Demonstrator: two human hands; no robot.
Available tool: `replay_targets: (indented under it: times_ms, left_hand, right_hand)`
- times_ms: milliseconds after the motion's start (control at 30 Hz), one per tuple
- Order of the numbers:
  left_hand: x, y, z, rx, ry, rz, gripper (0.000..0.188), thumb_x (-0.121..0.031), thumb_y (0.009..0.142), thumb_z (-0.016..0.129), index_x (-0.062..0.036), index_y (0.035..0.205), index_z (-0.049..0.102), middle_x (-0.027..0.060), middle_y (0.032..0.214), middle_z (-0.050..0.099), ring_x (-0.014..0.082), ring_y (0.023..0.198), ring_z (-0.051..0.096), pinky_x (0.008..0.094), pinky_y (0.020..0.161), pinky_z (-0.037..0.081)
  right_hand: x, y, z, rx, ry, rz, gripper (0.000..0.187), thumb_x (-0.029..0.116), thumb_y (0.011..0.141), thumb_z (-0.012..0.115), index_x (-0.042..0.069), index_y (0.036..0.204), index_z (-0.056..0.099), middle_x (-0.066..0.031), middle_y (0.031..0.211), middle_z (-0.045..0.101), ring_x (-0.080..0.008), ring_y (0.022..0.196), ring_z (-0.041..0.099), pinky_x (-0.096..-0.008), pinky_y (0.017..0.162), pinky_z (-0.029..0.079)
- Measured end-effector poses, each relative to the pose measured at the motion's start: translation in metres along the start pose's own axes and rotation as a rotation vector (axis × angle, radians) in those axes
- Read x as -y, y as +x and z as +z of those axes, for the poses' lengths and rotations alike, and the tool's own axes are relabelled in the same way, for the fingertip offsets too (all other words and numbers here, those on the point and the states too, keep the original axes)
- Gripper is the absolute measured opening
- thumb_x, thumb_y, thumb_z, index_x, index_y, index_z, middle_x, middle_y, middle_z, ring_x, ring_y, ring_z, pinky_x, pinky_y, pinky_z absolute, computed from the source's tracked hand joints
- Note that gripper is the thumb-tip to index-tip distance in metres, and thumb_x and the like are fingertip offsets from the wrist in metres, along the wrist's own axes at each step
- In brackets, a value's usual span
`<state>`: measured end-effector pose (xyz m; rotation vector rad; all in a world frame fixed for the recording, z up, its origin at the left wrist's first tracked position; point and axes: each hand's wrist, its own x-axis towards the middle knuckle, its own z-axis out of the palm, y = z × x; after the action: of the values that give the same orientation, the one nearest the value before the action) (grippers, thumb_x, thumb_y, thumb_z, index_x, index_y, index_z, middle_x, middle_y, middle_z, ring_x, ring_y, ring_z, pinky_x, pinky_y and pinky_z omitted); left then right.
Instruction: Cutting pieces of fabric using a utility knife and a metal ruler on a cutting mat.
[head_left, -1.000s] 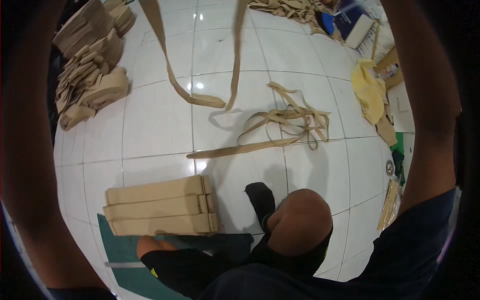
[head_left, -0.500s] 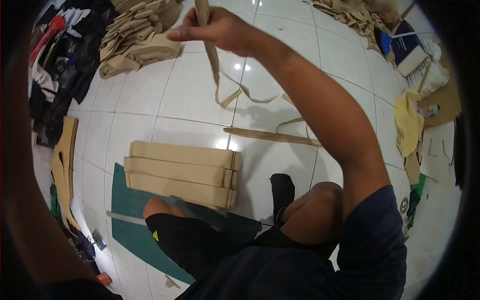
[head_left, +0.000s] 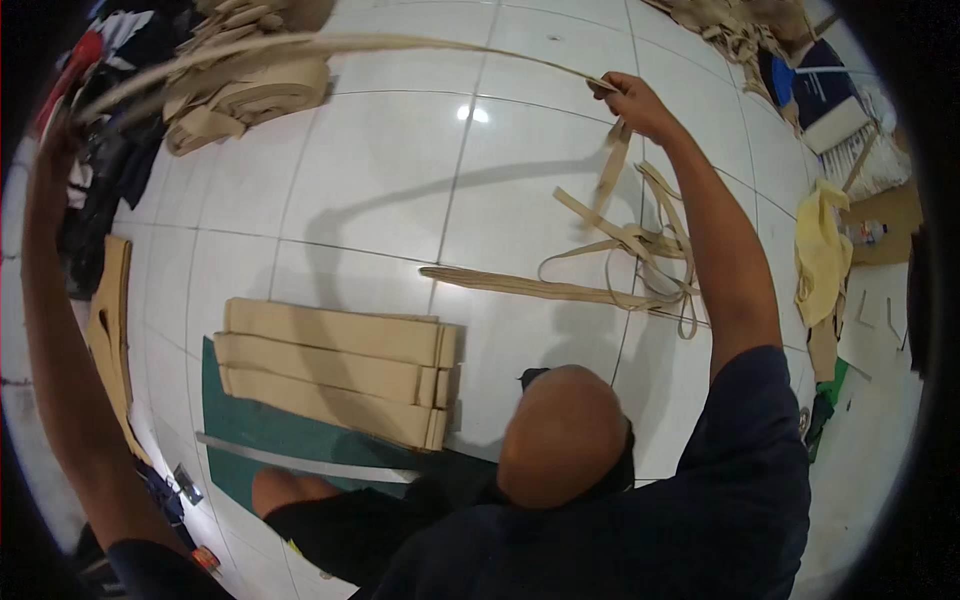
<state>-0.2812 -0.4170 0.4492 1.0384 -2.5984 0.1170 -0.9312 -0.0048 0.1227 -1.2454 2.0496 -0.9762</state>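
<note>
A long tan fabric strip [head_left: 400, 42] is stretched across the top of the view between my two raised hands. My right hand [head_left: 637, 107] pinches it at the right, and a loose tail [head_left: 612, 175] hangs below the fingers. At the far left edge my left hand [head_left: 62, 145] grips the other end, its fingers dim and partly lost in shadow. Beneath my right hand, loose narrow strips [head_left: 650, 245] lie tangled on the floor. A flat bundle of tan strips [head_left: 520, 286] lies to their left. Nearer me, folded tan fabric stacks [head_left: 330, 355] rest partly on a green mat [head_left: 270, 425].
A metal ruler [head_left: 310, 465] lies on the mat by my knee. Tan fabric rolls and pieces [head_left: 255, 100] are piled at the far left, beside dark bags [head_left: 115, 170]. Yellow cloth [head_left: 822, 250] and a plastic bottle [head_left: 868, 232] are at the right. White tiles [head_left: 380, 200] cover the floor.
My hands have spread wide apart, the right hand moving right and the left coming into view at the far left. The strip, hanging before, is now drawn out between them.
</note>
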Motion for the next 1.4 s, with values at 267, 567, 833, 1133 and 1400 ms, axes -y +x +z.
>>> replay_targets:
  times_ms: [267,567,833,1133,1400]
  left_hand:
    - [-0.103,-0.168,0.281,0.362,-0.910,-0.774,0.034,-0.033,0.091,0.067,-0.0081,0.114,0.061,-0.0025,0.094,0.055,0.0087,0.085,0.049,0.0265,0.081,0.043]
    - [-0.151,-0.245,0.413,0.696,-0.182,-0.371,0.037,-0.015,0.081,0.074,0.0043,0.109,0.061,0.0162,0.096,0.064,0.0300,0.092,0.062,0.0402,0.083,0.050]
    - [-0.287,-0.185,0.399,0.220,-0.616,-0.138,0.031,-0.011,0.082,0.076,-0.0025,0.108,0.061,0.0137,0.108,0.061,0.0302,0.102,0.059,0.0381,0.088,0.048]
    - [-0.444,-0.123,0.298,0.537,-0.897,0.217,0.041,-0.030,0.090,0.069,-0.0062,0.122,0.059,0.0186,0.109,0.064,0.0371,0.104,0.061,0.0424,0.087,0.049]
    - [-0.249,-0.123,0.250,0.255,-0.735,-0.329,0.032,-0.030,0.098,0.059,0.0016,0.098,0.065,0.0038,0.086,0.062,0.0109,0.082,0.053,0.0276,0.077,0.045]
  right_hand:
    - [-0.093,0.040,-0.065,-0.156,-0.883,-0.015,0.038,0.044,0.085,0.069,0.007,0.094,0.064,-0.0111,0.085,0.068,-0.0304,0.085,0.064,-0.0408,0.076,0.050]
    - [-0.135,-0.024,0.040,0.013,-0.711,0.201,0.052,0.046,0.083,0.070,0.013,0.120,0.055,-0.0141,0.118,0.063,-0.0327,0.105,0.063,-0.0475,0.088,0.049]
    - [-0.090,-0.158,0.082,-0.071,-0.669,0.005,0.025,0.029,0.087,0.068,0.004,0.084,0.065,-0.0166,0.080,0.060,-0.0373,0.081,0.060,-0.0467,0.072,0.045]
    - [0.082,-0.121,0.101,0.183,-0.255,-0.468,0.022,0.021,0.083,0.075,0.006,0.086,0.060,-0.0142,0.074,0.060,-0.0349,0.070,0.061,-0.0403,0.061,0.048]
    - [-0.060,-0.081,0.019,-0.050,0.096,-0.041,0.017,0.001,0.085,0.060,0.004,0.102,0.062,0.0018,0.075,0.054,-0.0080,0.071,0.050,-0.0254,0.065,0.043]
